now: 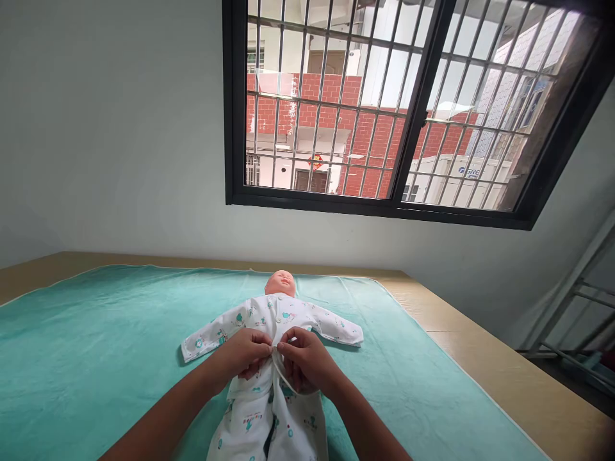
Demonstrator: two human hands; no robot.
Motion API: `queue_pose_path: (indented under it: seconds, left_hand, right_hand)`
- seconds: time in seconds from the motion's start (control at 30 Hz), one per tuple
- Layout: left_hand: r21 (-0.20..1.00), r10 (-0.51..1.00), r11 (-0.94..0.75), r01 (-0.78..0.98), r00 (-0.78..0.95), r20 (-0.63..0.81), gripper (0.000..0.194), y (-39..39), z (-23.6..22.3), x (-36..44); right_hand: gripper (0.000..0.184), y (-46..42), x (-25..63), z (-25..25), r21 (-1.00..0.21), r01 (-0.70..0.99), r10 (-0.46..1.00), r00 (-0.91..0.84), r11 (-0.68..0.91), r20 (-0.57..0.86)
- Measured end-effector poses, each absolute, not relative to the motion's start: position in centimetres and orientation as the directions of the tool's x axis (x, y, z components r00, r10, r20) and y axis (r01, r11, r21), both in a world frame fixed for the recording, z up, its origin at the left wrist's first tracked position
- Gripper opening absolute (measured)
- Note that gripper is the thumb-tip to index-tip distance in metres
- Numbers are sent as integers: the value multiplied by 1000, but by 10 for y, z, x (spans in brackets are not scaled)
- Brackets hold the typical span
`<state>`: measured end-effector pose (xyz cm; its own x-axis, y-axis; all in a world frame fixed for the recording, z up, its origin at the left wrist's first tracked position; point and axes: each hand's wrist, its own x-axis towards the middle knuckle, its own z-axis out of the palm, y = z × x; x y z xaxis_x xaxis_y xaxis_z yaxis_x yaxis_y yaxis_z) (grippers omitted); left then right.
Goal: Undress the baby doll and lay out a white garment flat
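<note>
A baby doll (280,282) lies on its back, dressed in a white printed baby shirt (262,310) and matching trousers (250,422). Both sleeves are spread out to the sides. At the middle of the shirt front, my left hand (250,352) pinches the front edge between thumb and fingers. Close against it, my right hand (305,360) pinches the other edge of the same opening. The two sets of fingertips nearly meet. A button (278,319) shows higher up on the chest. Whatever lies between my fingertips is too small to make out.
A teal blanket (120,339) covers most of the wooden table (461,346). Behind it is a pale wall (120,128) with a black-framed, barred window (312,197). A metal frame (562,307) stands at the far right.
</note>
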<state>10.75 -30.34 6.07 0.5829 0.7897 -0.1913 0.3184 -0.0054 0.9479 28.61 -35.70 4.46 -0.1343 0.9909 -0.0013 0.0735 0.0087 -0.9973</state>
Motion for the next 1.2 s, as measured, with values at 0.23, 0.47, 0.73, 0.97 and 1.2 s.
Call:
queue_pose_path:
  seconds: [0.23,0.47,0.73,0.97,1.2]
  left_hand:
    - [951,783,-5,308,593,-188,13,-309,68,106]
    - [959,779,-6,282,603,-172,13,-311,70,106]
    - [956,778,-6,292,602,-179,21,-313,72,105]
    - [906,837,-114,408,531,-134,25,-314,74,112]
    - [627,876,-475,617,396,274,7,-349,62,97]
  right_hand:
    - [20,-360,286,51,-996,89,990,-139,23,10]
    - [16,-362,284,56,-994,111,992,-129,13,-1]
    - [23,-360,287,53,-993,120,991,-134,1,-15]
    - [31,-361,281,52,-989,147,996,-76,-24,-36]
    - [7,-408,280,39,-937,309,977,81,165,199]
